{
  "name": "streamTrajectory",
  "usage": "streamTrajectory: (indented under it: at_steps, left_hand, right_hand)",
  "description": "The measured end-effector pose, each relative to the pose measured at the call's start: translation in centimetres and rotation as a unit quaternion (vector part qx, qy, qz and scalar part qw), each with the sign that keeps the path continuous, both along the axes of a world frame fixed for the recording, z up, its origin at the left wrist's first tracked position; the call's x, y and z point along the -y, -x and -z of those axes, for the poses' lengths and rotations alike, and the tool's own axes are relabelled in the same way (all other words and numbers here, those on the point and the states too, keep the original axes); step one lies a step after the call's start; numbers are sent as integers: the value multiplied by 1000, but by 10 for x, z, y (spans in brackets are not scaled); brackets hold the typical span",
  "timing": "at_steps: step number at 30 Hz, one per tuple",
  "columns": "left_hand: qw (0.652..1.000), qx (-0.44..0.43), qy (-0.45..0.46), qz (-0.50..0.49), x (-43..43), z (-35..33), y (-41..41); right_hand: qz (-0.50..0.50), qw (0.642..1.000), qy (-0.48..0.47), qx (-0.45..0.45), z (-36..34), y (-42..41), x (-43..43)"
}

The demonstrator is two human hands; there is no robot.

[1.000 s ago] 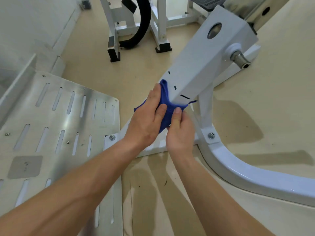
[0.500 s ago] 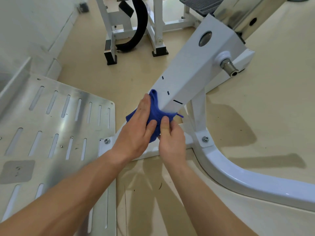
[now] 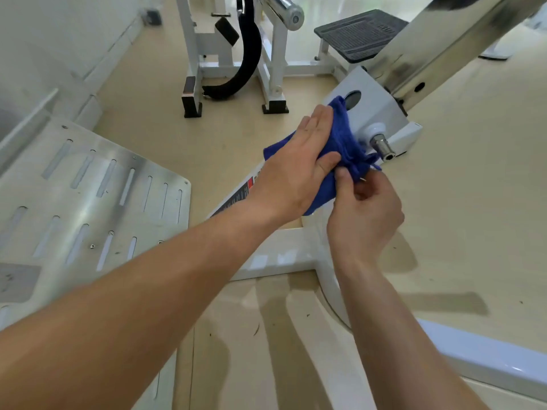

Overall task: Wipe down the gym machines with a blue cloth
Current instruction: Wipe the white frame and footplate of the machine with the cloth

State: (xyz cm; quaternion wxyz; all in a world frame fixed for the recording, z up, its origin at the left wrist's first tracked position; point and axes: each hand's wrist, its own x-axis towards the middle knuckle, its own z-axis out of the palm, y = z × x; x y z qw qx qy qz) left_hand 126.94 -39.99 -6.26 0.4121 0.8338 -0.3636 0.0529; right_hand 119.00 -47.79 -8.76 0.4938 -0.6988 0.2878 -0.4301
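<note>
I look down from the head camera on two bare forearms reaching forward. The left hand lies flat, fingers straight and together, pressing a blue cloth against the white sloping beam of a gym machine. The cloth is bunched beyond its fingertips and shows from under the palm on both sides.

The right hand, just beside and below the left, has its fingers curled, and its thumb and forefinger pinch the cloth's lower folds. A loose thread trails from the cloth there.

Just past the right thumb a short steel peg sticks out of the beam's side, close to the cloth; I cannot tell whether they touch. Beyond the left fingertips a round hole opens in the beam. Beside the left wrist a warning label shows on the beam.

To the left of the left forearm lies a slotted metal footplate. To the right of the right forearm the white base frame runs across the beige floor.

Far ahead of both hands stand a black ribbed step, a chrome bar and a black curved pad.
</note>
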Motion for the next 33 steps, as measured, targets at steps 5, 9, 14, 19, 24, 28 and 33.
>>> streamTrajectory:
  at_steps: [5, 9, 14, 19, 24, 28, 33]
  left_hand:
    - [1000, 1, 8, -11, -6, 9, 5]
    - [999, 3, -7, -39, -17, 24, 9]
    - [996, 49, 8, -77, -16, 14, 17]
    - [995, 67, 32, -66, -17, -18, 24]
    - [992, 85, 75, -57, 27, -63, 27]
    - [997, 57, 48, -32, 51, -55, 34]
    - [999, 13, 29, -37, 41, -36, 30]
  right_hand:
    - [-6, 998, -56, -6, 16, -6, -2]
    - [-65, 993, -97, -21, 20, 0, -3]
    - [-94, 987, -128, 10, 4, 13, -3]
    - [-66, 991, -81, 80, -26, 36, -21]
    - [21, 988, -30, 149, -67, 30, 7]
    - [45, 997, -15, 68, -76, 23, 47]
    - [-63, 987, -139, -50, -52, 18, 69]
